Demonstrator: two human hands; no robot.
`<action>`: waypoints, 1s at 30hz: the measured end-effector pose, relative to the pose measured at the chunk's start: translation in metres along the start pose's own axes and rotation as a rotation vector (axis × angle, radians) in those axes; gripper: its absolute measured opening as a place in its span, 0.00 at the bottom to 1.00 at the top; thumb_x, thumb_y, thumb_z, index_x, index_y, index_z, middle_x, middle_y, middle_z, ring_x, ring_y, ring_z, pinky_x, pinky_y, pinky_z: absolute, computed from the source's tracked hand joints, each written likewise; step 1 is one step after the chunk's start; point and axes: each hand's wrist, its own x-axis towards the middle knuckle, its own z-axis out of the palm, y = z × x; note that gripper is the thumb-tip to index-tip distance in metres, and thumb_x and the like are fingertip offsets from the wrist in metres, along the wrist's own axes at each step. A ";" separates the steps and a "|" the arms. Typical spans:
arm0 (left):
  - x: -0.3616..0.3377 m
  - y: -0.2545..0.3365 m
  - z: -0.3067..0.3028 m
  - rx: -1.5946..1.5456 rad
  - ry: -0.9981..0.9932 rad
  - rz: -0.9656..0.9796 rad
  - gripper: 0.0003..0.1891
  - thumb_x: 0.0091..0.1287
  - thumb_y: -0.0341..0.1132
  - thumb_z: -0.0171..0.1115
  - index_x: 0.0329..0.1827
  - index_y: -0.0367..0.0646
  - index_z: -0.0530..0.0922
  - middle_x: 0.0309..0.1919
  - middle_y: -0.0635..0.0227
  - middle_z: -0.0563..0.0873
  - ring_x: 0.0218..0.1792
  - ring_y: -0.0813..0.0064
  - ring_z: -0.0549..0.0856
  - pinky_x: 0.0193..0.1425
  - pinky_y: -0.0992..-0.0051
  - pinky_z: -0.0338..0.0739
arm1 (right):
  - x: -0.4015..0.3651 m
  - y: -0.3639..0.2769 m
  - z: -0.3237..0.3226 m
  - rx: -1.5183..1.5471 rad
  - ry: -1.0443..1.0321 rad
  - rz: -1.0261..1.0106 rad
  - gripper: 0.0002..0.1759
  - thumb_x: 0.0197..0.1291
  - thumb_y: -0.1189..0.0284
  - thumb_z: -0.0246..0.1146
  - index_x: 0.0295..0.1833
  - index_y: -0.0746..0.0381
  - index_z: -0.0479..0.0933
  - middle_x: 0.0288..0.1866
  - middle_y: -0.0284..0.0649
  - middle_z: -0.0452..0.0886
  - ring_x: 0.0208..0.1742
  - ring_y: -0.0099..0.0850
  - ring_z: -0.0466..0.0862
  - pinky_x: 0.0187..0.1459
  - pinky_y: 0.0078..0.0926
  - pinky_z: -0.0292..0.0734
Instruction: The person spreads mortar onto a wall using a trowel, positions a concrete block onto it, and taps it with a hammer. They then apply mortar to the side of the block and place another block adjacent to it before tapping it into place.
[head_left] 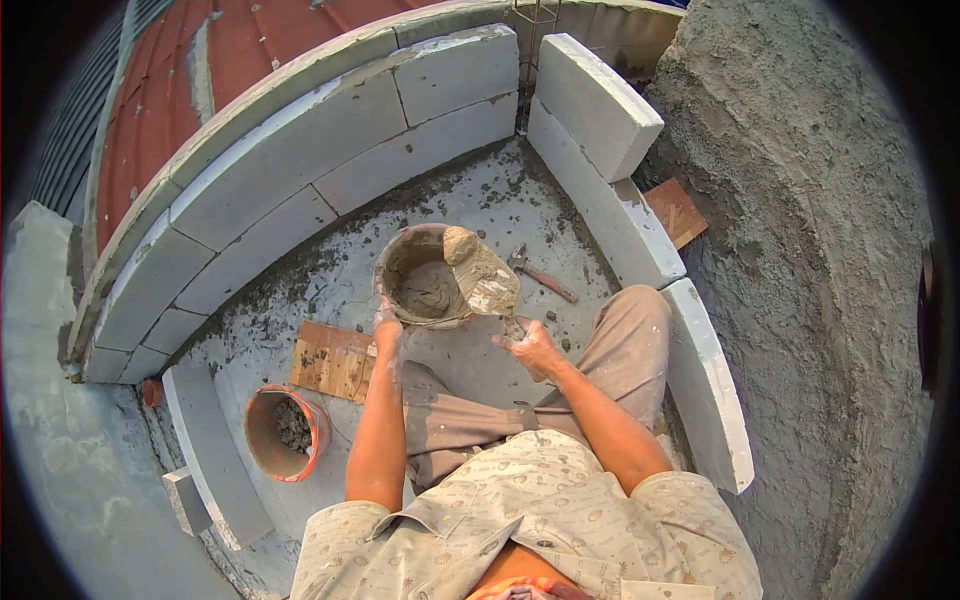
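A round bucket (390, 262) with wet grey mortar (428, 288) inside stands in front of me, tilted a little. My left hand (387, 328) is closed on its near left rim. My right hand (532, 347) grips the handle of a trowel (490, 285), whose mortar-smeared blade lies over the bucket's right side with a lump of mortar on it. Just right of the bucket, a hammer (545, 281) rests on the floor.
Pale block walls (300, 150) curve around the left and far side; more blocks (705, 385) line the right. An orange bucket (287, 433) and a wooden board (333, 361) are at the left. Rough grey wall (800, 250) rises at the right.
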 end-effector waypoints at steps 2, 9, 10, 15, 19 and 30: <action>0.000 -0.017 -0.027 -0.113 0.122 -0.157 0.26 0.81 0.54 0.42 0.68 0.44 0.69 0.62 0.60 0.80 0.60 0.60 0.81 0.66 0.54 0.75 | -0.013 -0.035 -0.015 0.245 -0.236 0.174 0.20 0.60 0.60 0.70 0.44 0.66 0.76 0.33 0.41 0.82 0.32 0.25 0.81 0.36 0.30 0.77; -0.056 -0.039 -0.101 0.022 0.187 0.082 0.34 0.79 0.50 0.51 0.80 0.41 0.55 0.72 0.50 0.66 0.66 0.52 0.75 0.61 0.58 0.79 | 0.009 -0.031 -0.069 0.825 0.103 -0.136 0.14 0.62 0.70 0.65 0.50 0.64 0.73 0.29 0.34 0.75 0.28 0.22 0.77 0.28 0.25 0.77; -0.072 -0.034 -0.102 0.088 0.252 0.143 0.33 0.78 0.50 0.51 0.79 0.41 0.56 0.71 0.51 0.68 0.64 0.53 0.76 0.58 0.60 0.80 | 0.014 -0.033 -0.076 0.874 0.164 -0.146 0.15 0.62 0.70 0.65 0.51 0.64 0.72 0.30 0.34 0.75 0.28 0.22 0.77 0.29 0.25 0.78; -0.100 -0.037 -0.155 0.186 0.372 0.068 0.31 0.79 0.49 0.50 0.78 0.42 0.59 0.68 0.52 0.72 0.55 0.56 0.82 0.51 0.61 0.82 | 0.055 -0.032 -0.091 0.926 0.485 -0.132 0.21 0.62 0.69 0.67 0.55 0.65 0.68 0.33 0.36 0.76 0.24 0.25 0.80 0.25 0.26 0.79; -0.124 -0.052 -0.182 0.127 0.434 0.022 0.30 0.79 0.49 0.50 0.75 0.37 0.62 0.67 0.48 0.72 0.56 0.51 0.82 0.51 0.59 0.84 | 0.112 -0.033 -0.100 0.814 0.732 -0.048 0.22 0.61 0.70 0.68 0.55 0.64 0.67 0.33 0.38 0.77 0.18 0.26 0.77 0.19 0.26 0.74; -0.118 -0.085 -0.209 0.252 0.375 0.003 0.32 0.77 0.51 0.51 0.74 0.36 0.62 0.64 0.45 0.75 0.56 0.49 0.83 0.53 0.55 0.83 | 0.164 -0.041 -0.033 0.314 0.822 0.049 0.29 0.60 0.65 0.70 0.56 0.67 0.61 0.45 0.56 0.81 0.44 0.53 0.85 0.48 0.45 0.80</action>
